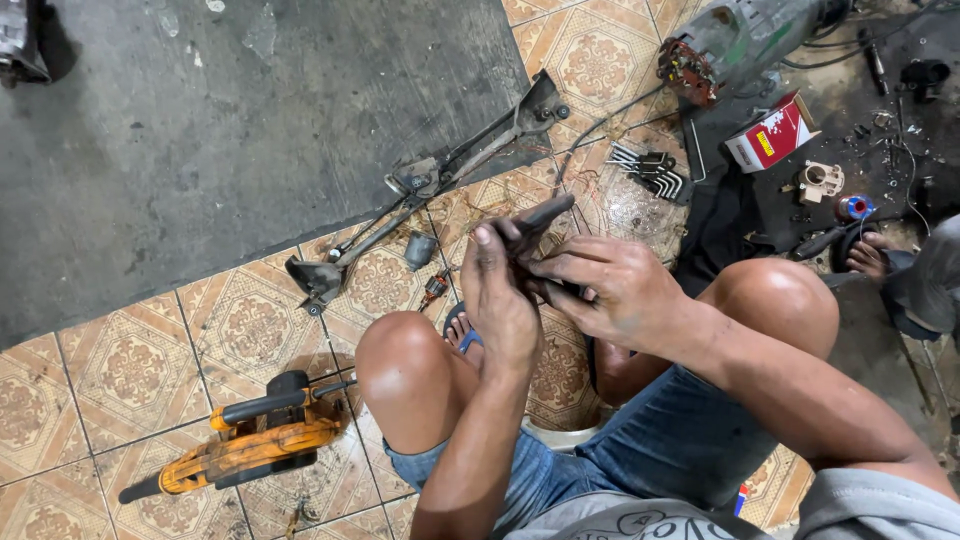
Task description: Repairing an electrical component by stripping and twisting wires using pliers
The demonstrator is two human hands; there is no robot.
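We sit low over the tiled floor (110,370), knees up. Our left hand (503,300) has its grip closed around a dark tool handle (540,215), whose end sticks out above the fingers, held above our knees. Our right hand (605,290) closes on the same piece from the side, touching the left. By our left knee lies an orange power tool (250,445). Beyond the hands lies a grey metal linkage (430,180), then a set of hex keys (650,172), a red and white box (772,132), and farthest a green motor housing (740,35).
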